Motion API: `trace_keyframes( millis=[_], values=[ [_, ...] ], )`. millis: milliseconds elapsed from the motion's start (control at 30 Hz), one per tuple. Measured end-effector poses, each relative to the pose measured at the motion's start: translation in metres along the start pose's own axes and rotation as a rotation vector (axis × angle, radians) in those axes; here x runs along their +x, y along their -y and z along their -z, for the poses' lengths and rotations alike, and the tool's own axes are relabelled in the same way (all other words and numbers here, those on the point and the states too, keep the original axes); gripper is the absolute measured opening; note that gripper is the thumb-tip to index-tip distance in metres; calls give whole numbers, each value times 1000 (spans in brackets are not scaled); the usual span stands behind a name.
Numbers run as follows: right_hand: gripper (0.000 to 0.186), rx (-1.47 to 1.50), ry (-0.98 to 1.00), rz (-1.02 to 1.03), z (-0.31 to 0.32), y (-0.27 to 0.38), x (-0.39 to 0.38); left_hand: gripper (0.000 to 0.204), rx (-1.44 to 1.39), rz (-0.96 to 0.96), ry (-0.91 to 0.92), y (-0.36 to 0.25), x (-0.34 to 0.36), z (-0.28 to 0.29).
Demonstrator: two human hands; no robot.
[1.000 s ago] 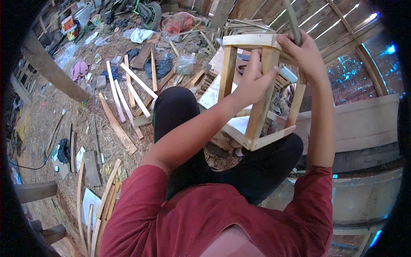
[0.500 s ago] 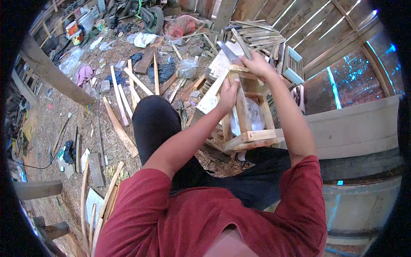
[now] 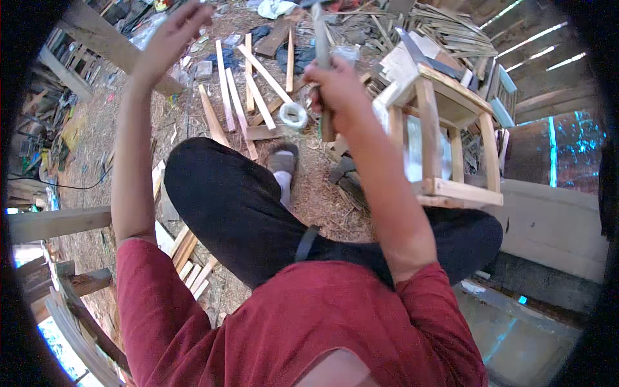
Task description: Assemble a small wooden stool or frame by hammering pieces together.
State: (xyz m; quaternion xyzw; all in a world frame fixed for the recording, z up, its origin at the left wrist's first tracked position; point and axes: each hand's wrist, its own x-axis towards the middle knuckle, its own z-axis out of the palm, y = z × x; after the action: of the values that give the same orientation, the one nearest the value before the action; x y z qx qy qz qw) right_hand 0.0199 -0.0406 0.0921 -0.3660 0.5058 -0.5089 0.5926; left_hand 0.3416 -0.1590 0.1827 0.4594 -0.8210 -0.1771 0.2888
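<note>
So the right hand (image 3: 338, 90) has its fingers wrapped round the wooden handle of a hammer (image 3: 321, 39), held up in front of the body, with just a bit of the dark head poking in at the far edge. The left hand (image 3: 169, 42) is up on the far left, fingers loose and half open, nothing in them that I can see, with a thick wooden post (image 3: 106, 40) behind it. The stool-like wooden frame (image 3: 428, 132) is over on the right, legs joined by rails, right by the knee in black trousers (image 3: 222, 200); can't really tell if it's touching the leg. Neither hand is on it. Just past the frame there's a handsaw (image 3: 416, 50), with a heap of thin wood strips (image 3: 445, 32) farther back and a pale blue crate (image 3: 505, 97) to the right. Middle of the dirt floor (image 3: 322, 193) you've got a roll of clear tape (image 3: 285, 116) near some loose wooden slats (image 3: 224, 80), mostly left of the hammer. One shoe (image 3: 284, 155) sits nearer than the tape, with a pale sock in it.
</note>
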Motion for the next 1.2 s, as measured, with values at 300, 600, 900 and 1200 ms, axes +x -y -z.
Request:
trace_keyframes(
  millis=[300, 600, 900, 1200],
  values=[
    [43, -545, -252, 50, 18, -298, 186, 24, -84, 134, 434, 191, -67, -342],
    [38, -804, -265, -114, 66, -419, 240, 15, 161, 118, 279, 249, -75, -485],
    [40, -807, -320, -115, 73, -431, 230, 13, 135, 83, 209, 244, -62, -496],
    [35, -813, -301, -138, 63, -427, 213, 16, 332, 25, 280, 237, -61, -493]
  ],
)
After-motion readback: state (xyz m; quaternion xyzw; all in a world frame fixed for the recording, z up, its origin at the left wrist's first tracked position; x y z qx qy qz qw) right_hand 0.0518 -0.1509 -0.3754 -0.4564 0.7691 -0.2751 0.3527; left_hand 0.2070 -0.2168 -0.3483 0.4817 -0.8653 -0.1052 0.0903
